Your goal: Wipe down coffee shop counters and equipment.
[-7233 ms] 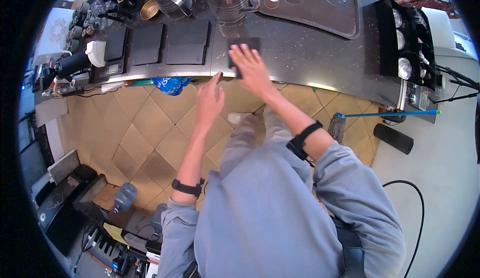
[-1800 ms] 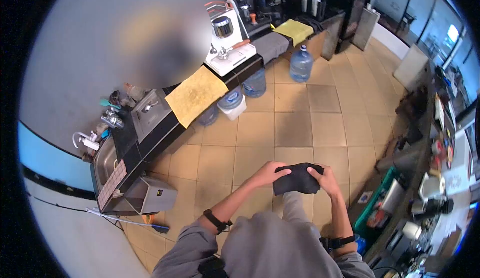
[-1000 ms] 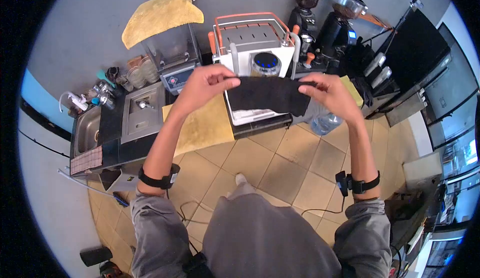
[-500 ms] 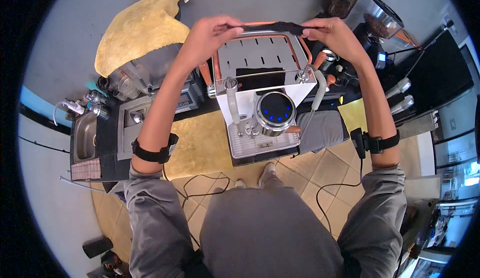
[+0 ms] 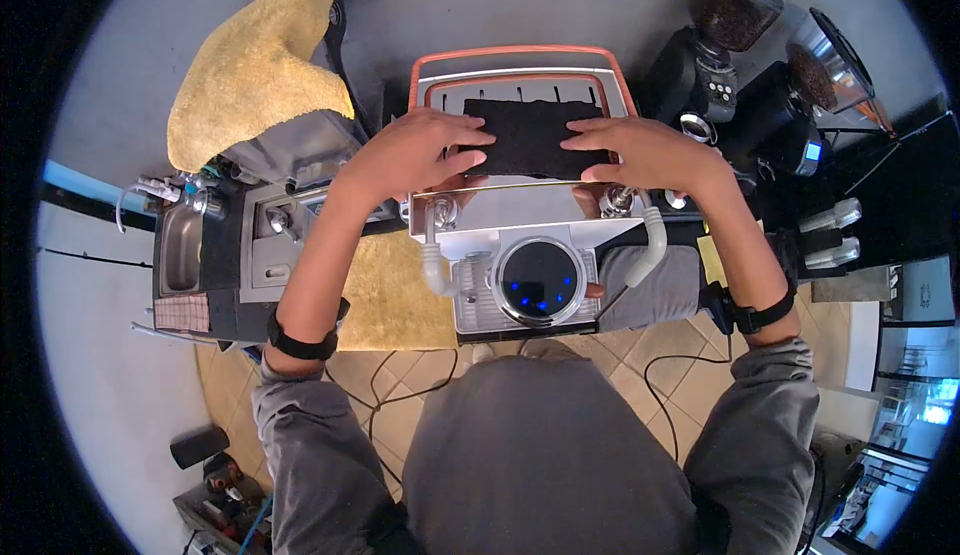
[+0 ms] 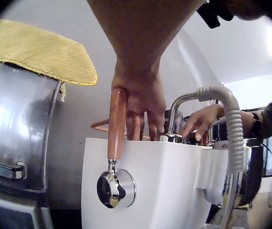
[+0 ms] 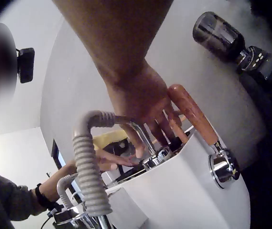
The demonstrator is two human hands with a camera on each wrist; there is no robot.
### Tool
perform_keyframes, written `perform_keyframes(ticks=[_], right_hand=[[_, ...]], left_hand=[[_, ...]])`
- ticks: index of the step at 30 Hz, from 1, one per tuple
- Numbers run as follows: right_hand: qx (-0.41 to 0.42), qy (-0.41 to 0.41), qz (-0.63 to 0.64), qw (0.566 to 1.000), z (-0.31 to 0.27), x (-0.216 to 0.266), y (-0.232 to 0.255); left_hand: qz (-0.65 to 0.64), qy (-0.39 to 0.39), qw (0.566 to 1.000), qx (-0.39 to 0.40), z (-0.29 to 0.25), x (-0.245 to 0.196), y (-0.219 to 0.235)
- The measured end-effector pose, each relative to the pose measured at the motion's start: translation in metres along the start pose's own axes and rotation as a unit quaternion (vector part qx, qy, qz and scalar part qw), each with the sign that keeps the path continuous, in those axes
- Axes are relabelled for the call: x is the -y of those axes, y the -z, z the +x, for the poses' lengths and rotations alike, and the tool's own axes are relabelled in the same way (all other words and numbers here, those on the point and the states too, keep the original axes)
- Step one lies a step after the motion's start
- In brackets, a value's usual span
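A folded black cloth [image 5: 530, 138] lies flat on the slotted top of a white espresso machine [image 5: 525, 213] with a wood-coloured rail. My left hand [image 5: 415, 152] rests at the cloth's left edge, its fingers extended and touching it. At the opposite edge, my right hand [image 5: 650, 150] lies with its fingers spread over the cloth's border. Both wrist views show the fingers reaching down behind the machine's upper edge, so the tips are mostly hidden. A wooden knob handle [image 6: 117, 121] stands beside my left hand, and another wooden handle [image 7: 193, 114] is beside my right.
Steam wands with grey sleeves [image 5: 652, 245] project at the machine's front. A yellow towel [image 5: 250, 65] covers a blender at left, near a sink [image 5: 181, 258]. Coffee grinders [image 5: 700, 75] stand at right. A second yellow cloth [image 5: 395, 290] and a grey cloth [image 5: 655, 283] lie on the counter.
After a turn from another counter, both hands brought the pinched, stretched cloth over the espresso machine. It has come down onto the machine's top, and the fingers have relaxed onto its edges.
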State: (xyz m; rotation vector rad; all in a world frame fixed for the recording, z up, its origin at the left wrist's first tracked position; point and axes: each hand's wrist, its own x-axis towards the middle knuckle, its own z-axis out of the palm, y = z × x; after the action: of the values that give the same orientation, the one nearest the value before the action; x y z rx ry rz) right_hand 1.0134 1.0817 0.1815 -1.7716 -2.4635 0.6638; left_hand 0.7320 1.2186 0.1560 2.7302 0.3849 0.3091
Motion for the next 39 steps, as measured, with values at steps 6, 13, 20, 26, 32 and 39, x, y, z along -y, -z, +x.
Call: perform_keyframes(ticks=[6, 13, 20, 26, 32, 39], right_hand=[[0.001, 0.001, -0.023, 1.0, 0.014, -0.011, 0.002], [-0.031, 0.009, -0.03, 0.999, 0.025, -0.02, -0.002], [-0.062, -0.02, -0.043, 0.997, 0.022, -0.026, -0.003], [-0.223, -0.092, 0.12, 0.963, -0.032, 0.016, 0.014], [-0.488, -0.17, 0.223, 0.827, -0.131, 0.036, -0.04], [-0.487, -0.431, 0.253, 0.716, -0.235, 0.051, -0.228]], left_hand=[[0.011, 0.028, 0.999, 0.027, 0.0, 0.0, 0.0], [0.02, 0.052, 0.998, 0.015, 0.002, 0.003, 0.001], [0.026, 0.047, 0.998, 0.026, 0.001, -0.001, 0.006], [-0.009, -0.035, 0.991, -0.128, -0.028, -0.024, 0.028], [-0.291, 0.056, 0.905, -0.305, -0.134, -0.034, 0.013], [-0.397, -0.028, 0.856, -0.329, -0.159, -0.043, -0.031]])
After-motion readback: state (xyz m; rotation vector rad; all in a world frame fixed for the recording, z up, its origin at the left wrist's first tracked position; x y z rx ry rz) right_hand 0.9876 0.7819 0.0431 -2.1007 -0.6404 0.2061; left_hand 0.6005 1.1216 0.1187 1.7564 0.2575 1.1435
